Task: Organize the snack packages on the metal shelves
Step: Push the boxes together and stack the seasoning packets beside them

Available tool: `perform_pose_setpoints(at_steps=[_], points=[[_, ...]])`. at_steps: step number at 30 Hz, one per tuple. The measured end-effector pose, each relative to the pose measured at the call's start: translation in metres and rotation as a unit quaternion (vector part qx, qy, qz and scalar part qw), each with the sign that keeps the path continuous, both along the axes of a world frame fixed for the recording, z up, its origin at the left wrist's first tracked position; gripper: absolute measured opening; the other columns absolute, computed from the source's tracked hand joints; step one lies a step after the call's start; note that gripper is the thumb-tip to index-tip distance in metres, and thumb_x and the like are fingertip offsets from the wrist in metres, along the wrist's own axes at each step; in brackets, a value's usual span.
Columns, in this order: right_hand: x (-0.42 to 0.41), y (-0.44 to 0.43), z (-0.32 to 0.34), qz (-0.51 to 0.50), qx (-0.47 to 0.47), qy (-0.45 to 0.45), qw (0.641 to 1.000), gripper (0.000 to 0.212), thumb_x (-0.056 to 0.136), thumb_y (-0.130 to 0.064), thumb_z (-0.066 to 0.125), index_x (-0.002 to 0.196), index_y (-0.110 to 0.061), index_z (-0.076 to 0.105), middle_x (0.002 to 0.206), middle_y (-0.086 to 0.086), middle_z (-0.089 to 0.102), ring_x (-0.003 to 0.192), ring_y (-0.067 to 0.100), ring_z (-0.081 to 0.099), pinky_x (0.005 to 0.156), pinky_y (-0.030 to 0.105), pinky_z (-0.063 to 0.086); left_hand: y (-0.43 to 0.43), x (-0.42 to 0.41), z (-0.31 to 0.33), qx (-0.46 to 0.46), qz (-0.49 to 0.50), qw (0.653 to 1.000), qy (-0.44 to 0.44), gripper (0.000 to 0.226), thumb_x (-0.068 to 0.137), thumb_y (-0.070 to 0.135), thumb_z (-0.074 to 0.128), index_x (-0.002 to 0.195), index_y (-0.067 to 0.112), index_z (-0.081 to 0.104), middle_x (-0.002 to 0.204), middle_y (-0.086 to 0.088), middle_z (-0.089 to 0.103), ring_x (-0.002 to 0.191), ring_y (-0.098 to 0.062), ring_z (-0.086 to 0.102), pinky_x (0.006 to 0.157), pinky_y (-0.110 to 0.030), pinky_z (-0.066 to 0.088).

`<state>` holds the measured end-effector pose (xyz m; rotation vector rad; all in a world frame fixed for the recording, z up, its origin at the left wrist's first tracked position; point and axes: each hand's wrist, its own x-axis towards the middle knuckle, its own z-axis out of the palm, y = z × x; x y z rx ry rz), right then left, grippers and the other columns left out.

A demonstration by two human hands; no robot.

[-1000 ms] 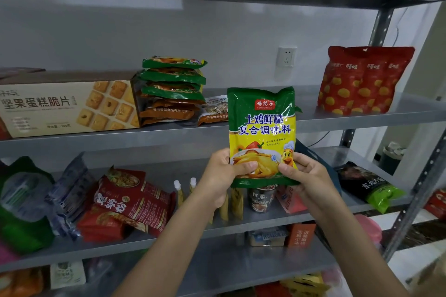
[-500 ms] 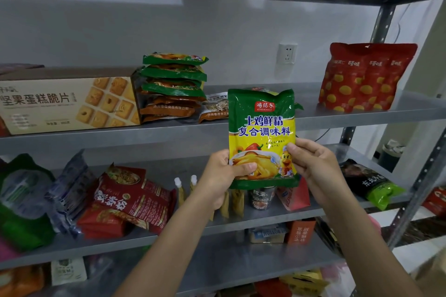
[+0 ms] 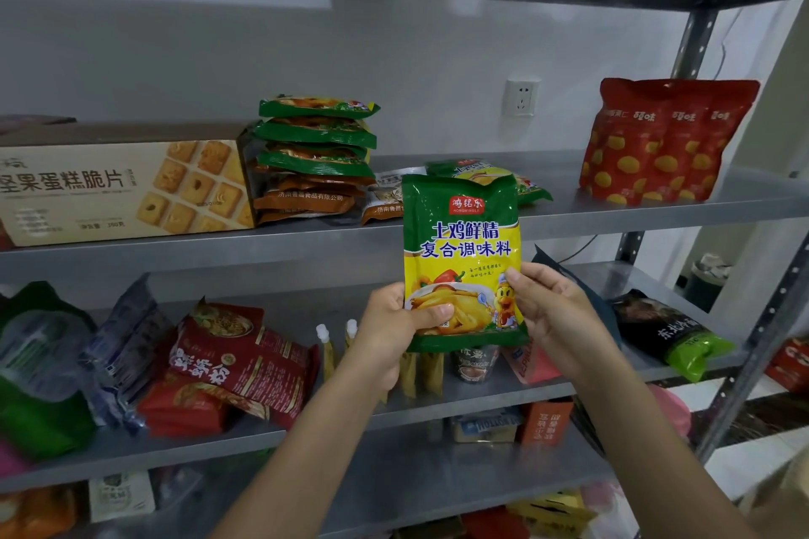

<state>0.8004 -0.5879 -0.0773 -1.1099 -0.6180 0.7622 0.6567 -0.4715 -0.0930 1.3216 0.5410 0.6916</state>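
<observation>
The left hand point(image 3: 389, 330) pinches the lower left corner of a green and yellow seasoning packet point(image 3: 462, 249), thumb on the printed front and the other fingers hidden behind it. The right hand point(image 3: 558, 313) grips the lower right edge the same way, thumb laid over the cartoon chick. The packet stands upright between them at the centre of the frame, its printed face toward the camera, its top edge level with the upper shelf point(image 3: 175, 252) and held in front of that shelf, not resting on it.

Just behind the packet's top, a second packet of the same kind point(image 3: 486, 173) lies flat on the upper shelf. To its left is a stack of green packets point(image 3: 315, 136) on top of brown ones point(image 3: 306, 199), touching a long biscuit box point(image 3: 122, 184) at the left edge of the frame. At the upper right a red bag point(image 3: 665, 140) stands against the wall, with a wall socket point(image 3: 520, 96) to its left.

On the middle shelf point(image 3: 613, 276), red packets point(image 3: 236, 359) lie piled at lower left beside a green bag point(image 3: 35, 372); a black and green bag point(image 3: 670, 333) lies at right.
</observation>
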Motion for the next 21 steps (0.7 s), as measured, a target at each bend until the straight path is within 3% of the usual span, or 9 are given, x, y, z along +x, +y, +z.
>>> perform_pose_setpoints(at_steps=[3, 7, 11, 15, 17, 19, 21], points=[[-0.003, -0.003, -0.001, 0.044, -0.031, -0.011, 0.999, 0.033, 0.075, -0.011, 0.068, 0.107, -0.003, 0.064, 0.092, 0.010, 0.075, 0.078, 0.018, 0.073, 0.061, 0.024, 0.057, 0.004, -0.001, 0.000, -0.012, 0.009, 1.000, -0.006, 0.020, 0.080, -0.001, 0.072, 0.096, 0.010, 0.069, 0.095, -0.008, 0.076, 0.087, -0.024, 0.073, 0.078, -0.033, 0.058], [-0.005, 0.003, -0.005, -0.030, -0.046, -0.019, 0.998, 0.016, 0.078, 0.003, 0.069, 0.094, 0.002, 0.065, 0.078, 0.012, 0.075, 0.065, 0.018, 0.072, 0.055, 0.023, 0.056, 0.004, 0.001, -0.002, -0.006, 0.016, 1.000, -0.009, 0.021, 0.080, -0.001, 0.072, 0.098, 0.009, 0.069, 0.096, -0.010, 0.076, 0.090, -0.026, 0.072, 0.080, -0.035, 0.057], [-0.005, 0.008, -0.010, -0.090, -0.056, -0.028, 0.994, 0.016, 0.074, 0.003, 0.073, 0.089, 0.002, 0.066, 0.082, 0.017, 0.074, 0.067, 0.024, 0.071, 0.059, 0.029, 0.058, 0.001, 0.005, -0.005, -0.002, 0.035, 0.999, -0.003, 0.021, 0.083, 0.001, 0.072, 0.101, 0.010, 0.068, 0.097, -0.008, 0.076, 0.092, -0.026, 0.072, 0.079, -0.035, 0.058], [-0.005, 0.007, -0.014, -0.109, -0.045, -0.037, 0.992, 0.016, 0.072, 0.000, 0.075, 0.085, 0.000, 0.066, 0.080, 0.016, 0.074, 0.067, 0.022, 0.072, 0.063, 0.030, 0.060, -0.001, 0.008, -0.003, 0.030, 0.046, 0.998, 0.001, 0.021, 0.085, 0.002, 0.070, 0.101, 0.014, 0.066, 0.099, -0.003, 0.075, 0.091, -0.018, 0.071, 0.073, -0.024, 0.057], [-0.006, 0.007, -0.015, -0.105, -0.029, -0.032, 0.994, 0.019, 0.069, -0.002, 0.076, 0.085, 0.001, 0.066, 0.080, 0.017, 0.074, 0.068, 0.024, 0.072, 0.064, 0.032, 0.060, -0.002, 0.008, -0.001, 0.059, 0.059, 0.997, 0.003, 0.024, 0.085, 0.003, 0.070, 0.102, 0.019, 0.064, 0.101, 0.000, 0.073, 0.091, -0.015, 0.071, 0.070, -0.019, 0.056], [-0.006, 0.007, -0.017, -0.115, -0.017, -0.030, 0.993, 0.019, 0.068, -0.002, 0.076, 0.084, 0.001, 0.066, 0.078, 0.016, 0.074, 0.067, 0.023, 0.071, 0.061, 0.031, 0.059, -0.001, 0.009, -0.004, 0.135, 0.106, 0.985, 0.021, 0.036, 0.084, 0.007, 0.073, 0.111, 0.026, 0.058, 0.111, 0.003, 0.069, 0.102, -0.014, 0.067, 0.081, -0.027, 0.056], [-0.008, 0.007, -0.017, -0.144, -0.011, -0.049, 0.988, 0.015, 0.072, 0.002, 0.076, 0.081, -0.001, 0.066, 0.075, 0.011, 0.075, 0.066, 0.020, 0.071, 0.057, 0.027, 0.057, -0.001, 0.009, -0.009, 0.242, 0.190, 0.950, 0.051, 0.053, 0.085, 0.011, 0.073, 0.128, 0.029, 0.048, 0.127, 0.007, 0.058, 0.116, -0.009, 0.056, 0.094, -0.029, 0.050]])
